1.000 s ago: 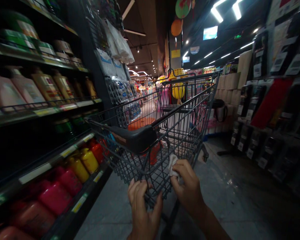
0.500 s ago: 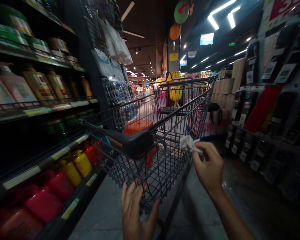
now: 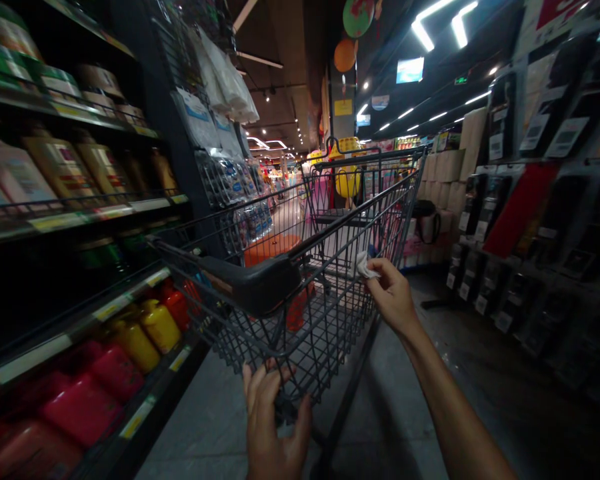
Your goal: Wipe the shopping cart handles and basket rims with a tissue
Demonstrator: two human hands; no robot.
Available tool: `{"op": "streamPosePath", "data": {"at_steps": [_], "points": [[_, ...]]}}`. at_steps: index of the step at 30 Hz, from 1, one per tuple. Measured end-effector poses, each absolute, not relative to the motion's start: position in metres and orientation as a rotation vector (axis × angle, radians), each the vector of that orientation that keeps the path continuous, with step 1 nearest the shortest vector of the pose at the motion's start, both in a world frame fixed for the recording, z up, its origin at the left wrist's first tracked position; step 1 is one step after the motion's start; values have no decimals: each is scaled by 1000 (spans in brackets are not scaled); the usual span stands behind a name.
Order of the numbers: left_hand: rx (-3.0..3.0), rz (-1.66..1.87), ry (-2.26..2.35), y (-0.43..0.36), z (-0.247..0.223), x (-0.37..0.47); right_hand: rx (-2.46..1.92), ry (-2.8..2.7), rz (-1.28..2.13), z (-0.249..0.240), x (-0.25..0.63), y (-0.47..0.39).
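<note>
A dark wire shopping cart [image 3: 330, 280] stands in the middle, its black plastic handle [image 3: 255, 287] toward the left. My right hand [image 3: 393, 290] pinches a crumpled white cloth or tissue [image 3: 367, 265] against the cart's right side wires. Low at the near corner of the cart, my left hand [image 3: 275, 417] rests on the wires with its fingers apart and nothing held. An orange stool-like object [image 3: 273, 249] shows through the wires; whether it is in the cart or beyond it I cannot tell.
Shelves on the left hold pink bottles [image 3: 83, 407], yellow bottles [image 3: 160, 325] and pump bottles [image 3: 67, 167]. Packaged goods [image 3: 505, 280] hang at the right. A second cart's frame [image 3: 345, 217] and a yellow object [image 3: 347, 180] are ahead, with stacked paper rolls [image 3: 445, 167] behind.
My right hand has moved forward and slightly left along the cart's side with the white cloth. My left hand stays at the near corner. The view has shifted slightly.
</note>
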State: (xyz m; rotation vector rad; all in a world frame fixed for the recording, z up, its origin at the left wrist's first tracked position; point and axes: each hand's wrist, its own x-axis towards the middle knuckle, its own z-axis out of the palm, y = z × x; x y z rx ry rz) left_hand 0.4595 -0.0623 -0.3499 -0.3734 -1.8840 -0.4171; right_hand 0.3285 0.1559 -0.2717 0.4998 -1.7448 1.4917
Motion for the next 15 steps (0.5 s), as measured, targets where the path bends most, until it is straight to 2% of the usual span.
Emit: {"op": "streamPosePath", "data": {"at_steps": [15], "points": [[-536, -437, -1845, -109, -352, 459, 432, -1758, 1465, -269, 359, 140]]}}
